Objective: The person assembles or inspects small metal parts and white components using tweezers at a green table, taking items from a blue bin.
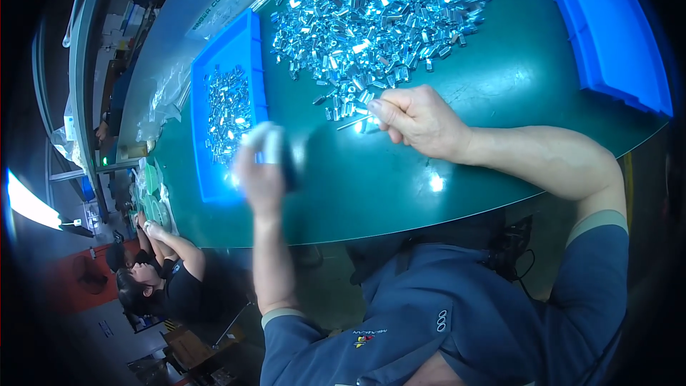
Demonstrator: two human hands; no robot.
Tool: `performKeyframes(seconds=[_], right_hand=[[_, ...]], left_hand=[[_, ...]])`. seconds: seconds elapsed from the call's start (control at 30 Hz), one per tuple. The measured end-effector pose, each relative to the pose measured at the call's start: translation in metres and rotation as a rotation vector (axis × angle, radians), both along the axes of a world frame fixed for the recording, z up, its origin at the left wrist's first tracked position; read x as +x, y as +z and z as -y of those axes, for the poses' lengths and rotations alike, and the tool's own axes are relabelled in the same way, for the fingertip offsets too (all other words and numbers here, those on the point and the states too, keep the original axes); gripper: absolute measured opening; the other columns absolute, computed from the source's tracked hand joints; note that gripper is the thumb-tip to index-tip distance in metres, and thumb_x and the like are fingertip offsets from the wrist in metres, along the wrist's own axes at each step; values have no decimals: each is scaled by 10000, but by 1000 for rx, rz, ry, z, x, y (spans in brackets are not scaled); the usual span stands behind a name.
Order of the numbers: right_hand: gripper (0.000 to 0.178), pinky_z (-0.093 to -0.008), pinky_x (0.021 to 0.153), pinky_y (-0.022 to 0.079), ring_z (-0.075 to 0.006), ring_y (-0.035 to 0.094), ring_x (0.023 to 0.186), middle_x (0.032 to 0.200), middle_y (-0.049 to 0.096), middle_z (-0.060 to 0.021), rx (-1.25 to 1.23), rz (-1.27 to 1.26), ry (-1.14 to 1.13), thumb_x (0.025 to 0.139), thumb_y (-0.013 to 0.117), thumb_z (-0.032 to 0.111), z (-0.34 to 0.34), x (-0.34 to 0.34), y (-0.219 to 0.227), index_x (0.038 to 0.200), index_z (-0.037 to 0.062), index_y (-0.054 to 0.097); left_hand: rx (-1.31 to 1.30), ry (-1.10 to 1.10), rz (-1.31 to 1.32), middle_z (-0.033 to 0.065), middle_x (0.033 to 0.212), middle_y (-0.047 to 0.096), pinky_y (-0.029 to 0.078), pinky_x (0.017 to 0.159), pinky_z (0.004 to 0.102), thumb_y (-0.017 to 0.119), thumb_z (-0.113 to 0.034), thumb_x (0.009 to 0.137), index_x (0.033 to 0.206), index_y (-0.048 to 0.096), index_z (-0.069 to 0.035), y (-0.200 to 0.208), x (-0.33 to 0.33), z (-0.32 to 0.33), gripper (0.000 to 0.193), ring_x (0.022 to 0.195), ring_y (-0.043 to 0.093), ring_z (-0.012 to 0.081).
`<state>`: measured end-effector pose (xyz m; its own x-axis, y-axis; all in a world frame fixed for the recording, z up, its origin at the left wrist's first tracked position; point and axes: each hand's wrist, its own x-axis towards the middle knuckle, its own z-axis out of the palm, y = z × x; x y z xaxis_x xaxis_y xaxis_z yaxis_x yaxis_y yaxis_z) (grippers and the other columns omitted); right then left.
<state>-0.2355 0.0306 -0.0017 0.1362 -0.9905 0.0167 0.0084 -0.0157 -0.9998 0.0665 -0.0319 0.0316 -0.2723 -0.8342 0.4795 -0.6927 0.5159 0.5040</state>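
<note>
My right hand (426, 123) is closed over the green table, with a thin metal rod (350, 124) pinched between thumb and fingers. The rod's tip points left, just below the near edge of a big heap of small shiny metal pieces (379, 21). My left hand (261, 171) is smeared by motion over the right side of a blue tray (255, 39). White covering shows on its fingertips, but what it holds, if anything, cannot be made out. Inside that tray lie many similar metal pieces (230, 111).
A second blue bin (607, 28) stands at the right edge of the green table (500, 157). Clear plastic bags (168, 93) lie beyond the left tray. At the far left another person (179, 264) works near green round items (153, 207). A metal frame (78, 78) rises there.
</note>
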Motion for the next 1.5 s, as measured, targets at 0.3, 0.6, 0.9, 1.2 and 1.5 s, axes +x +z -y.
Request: performKeyframes(seconds=[0.3, 0.6, 0.9, 1.2, 1.5], right_hand=[[307, -255, 521, 445, -67, 554, 574, 675, 627, -11, -24, -37, 7, 1067, 579, 254, -2, 0, -1, 866, 31, 644], [218, -252, 574, 490, -57, 578, 660, 784, 660, -13, -22, 9, -50, 1052, 597, 207, 2, 2, -8, 942, 27, 650], [196, -253, 569, 481, -54, 574, 658, 807, 663, -9, -73, -7, -65, 1050, 591, 186, 1, 5, -6, 946, 28, 640], [337, -365, 576, 496, -200, 658, 583, 633, 669, -74, -73, -122, 30, 1038, 593, 285, 1, 3, -3, 822, 42, 684], [394, -377, 561, 495, -212, 660, 572, 621, 670, -66, -66, -151, 63, 1053, 561, 346, 1, 6, -4, 812, 63, 692]], left_hand=[[-109, -128, 307, 135, 1141, 706, 521, 951, 393, 789, -47, 852, 1156, 718, -51, 7, -45, 22, 312, 1087, 667, 310], [-44, -178, 161, 133, 1034, 696, 545, 844, 389, 776, -2, 833, 1027, 714, -37, -15, -60, 18, 207, 964, 673, 318], [172, -254, -45, 121, 986, 720, 544, 801, 367, 771, 19, 829, 1017, 709, -37, -6, -71, -22, 206, 921, 689, 281], [147, -380, -109, 100, 993, 715, 517, 752, 284, 773, -11, 885, 1045, 699, -28, -18, -78, -28, 176, 879, 670, 177], [104, -376, -109, 108, 971, 718, 522, 738, 292, 777, -14, 885, 1041, 693, -29, -22, -82, -31, 178, 852, 676, 193]])
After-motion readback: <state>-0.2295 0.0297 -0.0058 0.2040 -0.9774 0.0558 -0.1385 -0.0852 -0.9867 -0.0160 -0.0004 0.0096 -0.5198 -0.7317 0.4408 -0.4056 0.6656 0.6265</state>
